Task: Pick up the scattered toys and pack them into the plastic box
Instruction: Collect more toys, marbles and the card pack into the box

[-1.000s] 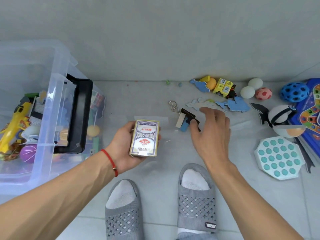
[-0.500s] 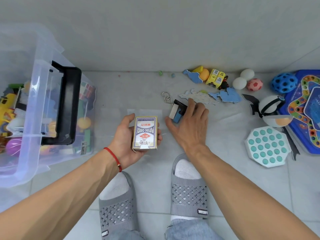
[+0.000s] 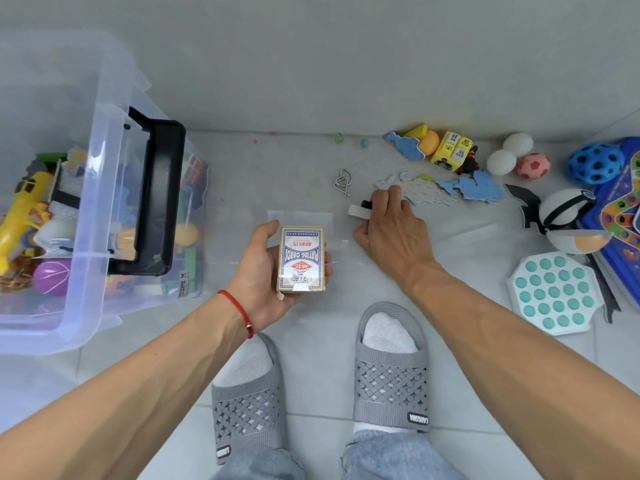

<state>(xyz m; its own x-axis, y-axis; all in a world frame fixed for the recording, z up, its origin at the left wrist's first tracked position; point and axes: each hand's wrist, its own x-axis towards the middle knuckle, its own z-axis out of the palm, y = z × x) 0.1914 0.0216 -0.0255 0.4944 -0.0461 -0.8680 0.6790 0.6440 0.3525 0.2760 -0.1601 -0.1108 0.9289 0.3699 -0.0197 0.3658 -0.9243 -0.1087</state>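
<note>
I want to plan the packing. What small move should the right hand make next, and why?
Probably lift the small block off the floor: the right hand already curls round it, while the left hand holds the card pack, and the plastic box waits at left.

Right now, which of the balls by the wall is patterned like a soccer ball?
The pink ball: it has white patches like a soccer ball. The two white balls left of it are plain, and the blue ball to its right has dark holes.
</note>
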